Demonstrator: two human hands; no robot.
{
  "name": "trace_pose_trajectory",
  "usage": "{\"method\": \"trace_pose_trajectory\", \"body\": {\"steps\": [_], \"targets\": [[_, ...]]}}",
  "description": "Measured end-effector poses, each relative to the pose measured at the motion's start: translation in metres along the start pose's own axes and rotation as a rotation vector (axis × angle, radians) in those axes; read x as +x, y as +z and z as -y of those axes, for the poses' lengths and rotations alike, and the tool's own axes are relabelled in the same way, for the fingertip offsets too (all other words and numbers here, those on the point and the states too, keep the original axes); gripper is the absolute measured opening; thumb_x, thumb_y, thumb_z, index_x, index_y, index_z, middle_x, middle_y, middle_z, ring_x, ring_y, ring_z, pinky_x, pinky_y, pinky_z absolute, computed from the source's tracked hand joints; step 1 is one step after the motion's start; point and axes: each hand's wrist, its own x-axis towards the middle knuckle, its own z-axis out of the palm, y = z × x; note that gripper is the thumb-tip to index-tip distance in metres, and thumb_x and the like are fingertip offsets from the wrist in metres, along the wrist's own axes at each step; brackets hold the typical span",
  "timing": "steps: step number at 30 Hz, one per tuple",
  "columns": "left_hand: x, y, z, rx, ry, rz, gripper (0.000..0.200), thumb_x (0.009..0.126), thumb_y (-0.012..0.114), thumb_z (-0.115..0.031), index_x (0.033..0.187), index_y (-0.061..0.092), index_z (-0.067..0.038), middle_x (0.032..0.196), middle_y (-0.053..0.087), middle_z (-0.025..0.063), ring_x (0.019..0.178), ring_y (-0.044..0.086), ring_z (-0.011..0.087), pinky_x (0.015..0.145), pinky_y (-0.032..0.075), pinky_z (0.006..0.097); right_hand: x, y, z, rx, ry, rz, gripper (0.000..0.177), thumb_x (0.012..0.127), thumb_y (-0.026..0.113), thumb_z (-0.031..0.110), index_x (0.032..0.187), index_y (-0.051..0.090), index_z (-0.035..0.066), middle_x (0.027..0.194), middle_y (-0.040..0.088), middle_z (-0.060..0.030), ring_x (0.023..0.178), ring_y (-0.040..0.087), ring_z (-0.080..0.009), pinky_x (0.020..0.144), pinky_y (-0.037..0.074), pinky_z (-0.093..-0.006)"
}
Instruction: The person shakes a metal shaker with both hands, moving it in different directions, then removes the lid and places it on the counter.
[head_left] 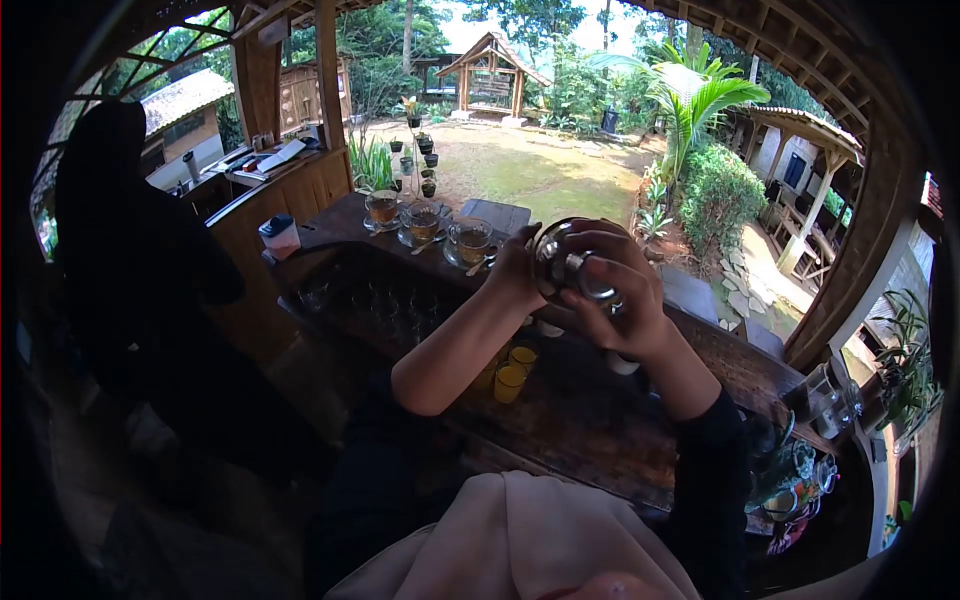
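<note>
A shiny metal vessel (572, 262) is held up above the dark wooden counter (590, 430). My left hand (517, 262) is closed on its left side, partly hidden behind it. From the right, my right hand (625, 285) wraps its fingers round the same vessel. Below my hands, glasses of yellow drink (509, 382) stand on the counter. To the left of my hands is a glass cup of tea (469, 240) on a saucer with a spoon. Two similar cups (422, 219) stand farther left.
A person in dark clothing (140, 270) stands at the left. A lidded container (280, 238) sits on the counter's left end. Clear glasses (390, 300) are at the middle left. Glass jars (785, 475) stand at the right, near a wooden post (835, 280).
</note>
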Motion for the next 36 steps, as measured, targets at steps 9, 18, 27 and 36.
{"method": "trace_pose_trajectory", "body": {"steps": [9, 18, 27, 36], "targets": [[-0.013, 0.038, -0.038, -0.635, -0.016, 0.064, 0.038, 0.092, 0.05, -0.029, 0.119, 0.046, -0.002, 0.103, 0.061, 0.0133, 0.094, 0.062, 0.0263, 0.084, 0.051, 0.039, 0.009, -0.021, 0.041, -0.168, -0.637, 0.021, 0.043, 0.077, 0.064, 0.021, 0.116, 0.049, 0.032, 0.099, 0.063, 0.0009, 0.1, 0.06, -0.0176, 0.093, 0.038, -0.044], [-0.022, 0.055, -0.055, -0.702, 0.151, 0.094, 0.059, 0.089, 0.05, -0.052, 0.121, 0.049, -0.003, 0.119, 0.053, 0.0265, 0.101, 0.059, 0.0377, 0.075, 0.056, 0.0455, 0.026, -0.005, 0.072, -0.232, -0.791, 0.032, 0.042, 0.081, 0.059, 0.021, 0.118, 0.047, 0.036, 0.101, 0.062, 0.0021, 0.103, 0.059, -0.0153, 0.096, 0.038, -0.0506], [-0.01, 0.028, -0.057, -0.75, 0.032, -0.126, 0.048, 0.089, 0.044, -0.041, 0.116, 0.052, -0.001, 0.102, 0.063, 0.0172, 0.091, 0.063, 0.0298, 0.081, 0.053, 0.0407, 0.012, 0.018, 0.005, 0.153, 0.072, -0.235, 0.039, 0.078, 0.069, 0.026, 0.113, 0.053, 0.017, 0.109, 0.062, -0.012, 0.112, 0.053, -0.0358, 0.09, 0.036, -0.0554], [-0.01, 0.035, -0.06, -0.895, -0.049, 0.116, 0.056, 0.089, 0.046, -0.051, 0.115, 0.053, -0.002, 0.104, 0.062, 0.0159, 0.091, 0.064, 0.0281, 0.079, 0.053, 0.0435, 0.001, 0.011, 0.019, -0.161, -0.257, 0.031, 0.052, 0.071, 0.073, 0.017, 0.117, 0.052, 0.03, 0.106, 0.065, -0.0006, 0.107, 0.058, -0.0233, 0.096, 0.036, -0.0484]]}}
